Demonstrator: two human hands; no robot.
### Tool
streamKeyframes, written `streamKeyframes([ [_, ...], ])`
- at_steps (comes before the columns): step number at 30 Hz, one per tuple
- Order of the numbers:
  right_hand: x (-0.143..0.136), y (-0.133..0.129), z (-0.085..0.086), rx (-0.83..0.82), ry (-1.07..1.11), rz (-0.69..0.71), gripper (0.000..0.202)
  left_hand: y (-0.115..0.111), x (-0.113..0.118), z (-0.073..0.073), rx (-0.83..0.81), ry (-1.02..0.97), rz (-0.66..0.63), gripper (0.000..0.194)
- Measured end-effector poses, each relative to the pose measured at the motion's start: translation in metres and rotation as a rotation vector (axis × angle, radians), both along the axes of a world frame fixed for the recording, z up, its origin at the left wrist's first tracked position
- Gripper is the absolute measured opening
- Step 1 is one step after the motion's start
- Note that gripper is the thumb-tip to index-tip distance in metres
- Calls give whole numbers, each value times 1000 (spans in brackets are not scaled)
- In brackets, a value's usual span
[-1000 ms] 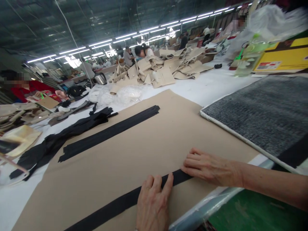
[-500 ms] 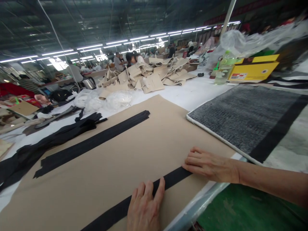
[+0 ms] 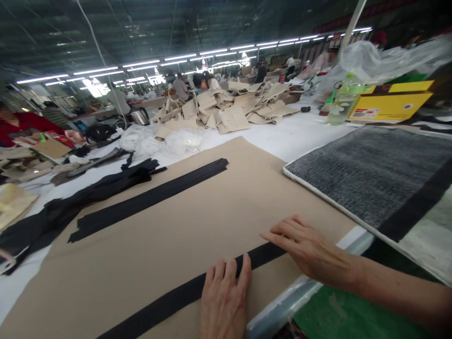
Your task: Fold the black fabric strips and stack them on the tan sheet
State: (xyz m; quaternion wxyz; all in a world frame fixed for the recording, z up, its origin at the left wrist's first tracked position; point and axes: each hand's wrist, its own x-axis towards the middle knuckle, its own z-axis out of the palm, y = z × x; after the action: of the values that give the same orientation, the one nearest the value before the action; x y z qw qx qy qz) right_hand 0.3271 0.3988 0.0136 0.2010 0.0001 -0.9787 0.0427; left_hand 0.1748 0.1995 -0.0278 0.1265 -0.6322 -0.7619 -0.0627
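Note:
A large tan sheet [image 3: 169, 226] covers the near part of the table. Along its near side runs a long black strip [image 3: 165, 303]. My left hand [image 3: 226, 294] lies palm down on this strip, fingers somewhat apart and fingertips pressing at its far edge. To the right, my right hand [image 3: 300, 242] rests over the strip's right end, its fingers stretched toward the left with nothing gripped. Farther back on the sheet lies a stack of black strips [image 3: 151, 197], touched by neither hand.
A dark textured board [image 3: 356, 174] with a pale edge lies at the right. Tan pieces [image 3: 233, 117] are heaped at the back, beside plastic bags. A bottle [image 3: 344, 101] and yellow box [image 3: 390, 106] stand back right. Black fabric [image 3: 70, 207] lies left. People work beyond.
The view has shifted, so the scene sits farther right. My right hand has lifted slightly and its fingers have straightened; my left hand stays on the black strip.

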Motion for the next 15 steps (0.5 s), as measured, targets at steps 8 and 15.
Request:
streamKeyframes([
  [8,-7,-31,-31,-47,-120,-34,56,-4,1,1,57,-83,7,49],
  [15,22,-7,-24,107,21,-188,54,1,-1,-22,244,37,16,32],
])
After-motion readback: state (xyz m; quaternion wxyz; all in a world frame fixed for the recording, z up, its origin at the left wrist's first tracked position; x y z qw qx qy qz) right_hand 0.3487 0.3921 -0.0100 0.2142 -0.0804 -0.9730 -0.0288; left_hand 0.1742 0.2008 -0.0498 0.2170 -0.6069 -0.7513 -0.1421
